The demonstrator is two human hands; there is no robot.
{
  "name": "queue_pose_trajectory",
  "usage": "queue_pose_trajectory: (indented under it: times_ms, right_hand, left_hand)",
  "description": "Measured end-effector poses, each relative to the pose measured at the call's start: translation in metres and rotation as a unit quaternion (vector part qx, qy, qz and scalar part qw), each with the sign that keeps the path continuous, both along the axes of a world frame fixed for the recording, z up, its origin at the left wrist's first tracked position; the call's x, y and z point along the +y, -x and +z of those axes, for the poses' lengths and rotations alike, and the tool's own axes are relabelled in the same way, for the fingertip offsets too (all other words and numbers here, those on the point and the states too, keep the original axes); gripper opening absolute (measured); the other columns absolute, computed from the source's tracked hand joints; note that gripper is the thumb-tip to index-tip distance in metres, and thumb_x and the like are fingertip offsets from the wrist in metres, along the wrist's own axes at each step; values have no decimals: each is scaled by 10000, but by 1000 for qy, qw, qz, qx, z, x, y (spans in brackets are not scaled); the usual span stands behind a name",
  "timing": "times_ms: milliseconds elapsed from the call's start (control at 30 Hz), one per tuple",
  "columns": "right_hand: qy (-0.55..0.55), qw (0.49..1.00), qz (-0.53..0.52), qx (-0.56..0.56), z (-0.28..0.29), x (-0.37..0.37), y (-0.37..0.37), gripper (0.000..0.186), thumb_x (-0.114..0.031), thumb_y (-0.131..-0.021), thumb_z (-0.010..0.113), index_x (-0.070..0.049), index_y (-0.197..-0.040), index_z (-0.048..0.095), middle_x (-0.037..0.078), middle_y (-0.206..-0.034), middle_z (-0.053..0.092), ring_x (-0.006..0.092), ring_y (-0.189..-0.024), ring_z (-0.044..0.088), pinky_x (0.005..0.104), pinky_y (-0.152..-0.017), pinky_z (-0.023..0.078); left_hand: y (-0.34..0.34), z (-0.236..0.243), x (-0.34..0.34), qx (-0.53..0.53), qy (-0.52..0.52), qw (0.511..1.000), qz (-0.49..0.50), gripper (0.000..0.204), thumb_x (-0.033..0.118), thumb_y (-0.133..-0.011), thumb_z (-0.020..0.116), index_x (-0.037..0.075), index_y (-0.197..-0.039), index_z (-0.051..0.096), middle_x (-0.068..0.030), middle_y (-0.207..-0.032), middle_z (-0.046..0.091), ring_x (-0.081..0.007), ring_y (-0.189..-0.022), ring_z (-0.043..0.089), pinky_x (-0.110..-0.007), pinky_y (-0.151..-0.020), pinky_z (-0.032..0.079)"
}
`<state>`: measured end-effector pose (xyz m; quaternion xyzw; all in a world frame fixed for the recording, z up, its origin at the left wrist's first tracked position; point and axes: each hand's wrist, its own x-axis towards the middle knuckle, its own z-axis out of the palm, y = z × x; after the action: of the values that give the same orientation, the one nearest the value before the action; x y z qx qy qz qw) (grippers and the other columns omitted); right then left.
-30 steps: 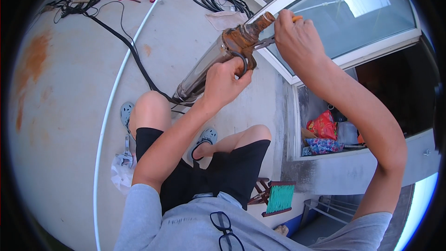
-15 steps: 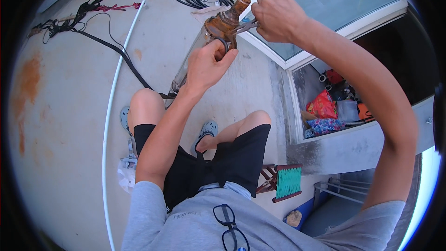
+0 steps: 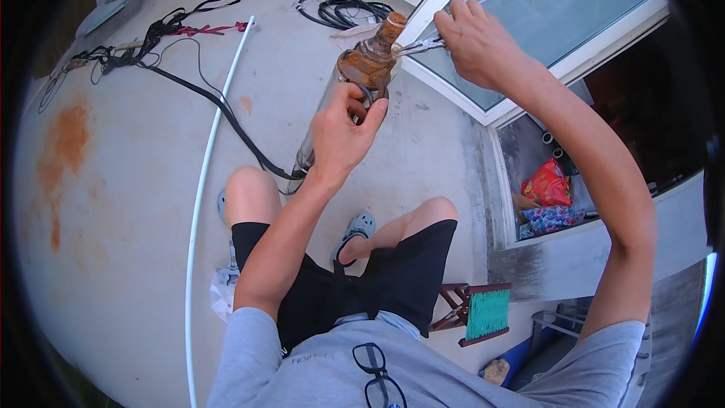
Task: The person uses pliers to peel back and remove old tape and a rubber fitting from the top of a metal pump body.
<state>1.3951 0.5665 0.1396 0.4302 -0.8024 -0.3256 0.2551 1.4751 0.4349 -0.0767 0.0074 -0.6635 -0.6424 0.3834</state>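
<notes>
A submersible pump, with a rusty brown head (image 3: 369, 61) and a grey metal cylinder body, stands tilted in front of my knees. My left hand (image 3: 343, 125) is closed at the edge of the rusty head, thumb and fingers around a dark loop there. My raised right hand (image 3: 477, 39) is closed on metal pliers (image 3: 420, 47), whose jaws reach the side of the head near its threaded spout. The handles are mostly hidden in my palm. Black cable (image 3: 260, 157) runs from the lower part of the body to the left.
A long white pipe (image 3: 204, 181) lies left of my legs. Coiled black hose (image 3: 343, 11) lies beyond the pump. An open white-framed window (image 3: 483, 106) stands on the right, with bags inside. A folding stool (image 3: 487, 313) with green cords is beside my right thigh.
My right hand and the pliers have shifted up along the pump's head toward the spout, and the wrist has turned. The left hand keeps its grip. The whole view has swung slightly.
</notes>
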Motion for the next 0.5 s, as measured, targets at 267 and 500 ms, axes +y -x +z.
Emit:
queue_pose_trajectory:
  times_ms: [267,500]
  right_hand:
    - [55,997,-15,-55,-36,25,12,240,-75,-795,606,-3,-1020,568,167,-987,565,323,-963,573,398,-794,522]
    - [115,986,-12,-118,-60,33,24,224,-48,-792,599,4,-1007,565,199,-1044,545,347,-989,568,410,-811,524]
  left_hand:
    - [7,27,-5,92,148,979,108,393,192,-766,809,35,-1063,606,-123,-949,569,-289,-906,562,-373,-771,465]
    - [6,33,-10,80,203,972,87,290,-30,-747,723,12,-1026,658,-117,-1037,623,-291,-975,559,-366,-858,463]
